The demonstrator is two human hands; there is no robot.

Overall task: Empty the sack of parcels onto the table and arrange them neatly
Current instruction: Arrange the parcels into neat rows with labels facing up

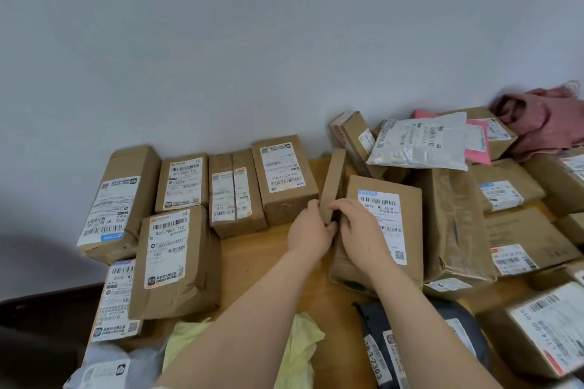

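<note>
Sorting is looking approx half done: L hand [311, 232] & R hand [360, 230] gripping thin box [333, 180], neat rows [181, 181] left, heap [455, 208] right.

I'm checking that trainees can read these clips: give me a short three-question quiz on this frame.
1. True or false: the left hand and right hand both grip the thin cardboard box, which stands on edge.
2. What lies on top of the jumbled pile at the back right? A) white mailer B) a roll of tape C) a pair of scissors
3. Fill in: the lined-up boxes lie to the thin cardboard box's ___.
Key: 1 true; 2 A; 3 left.
</note>
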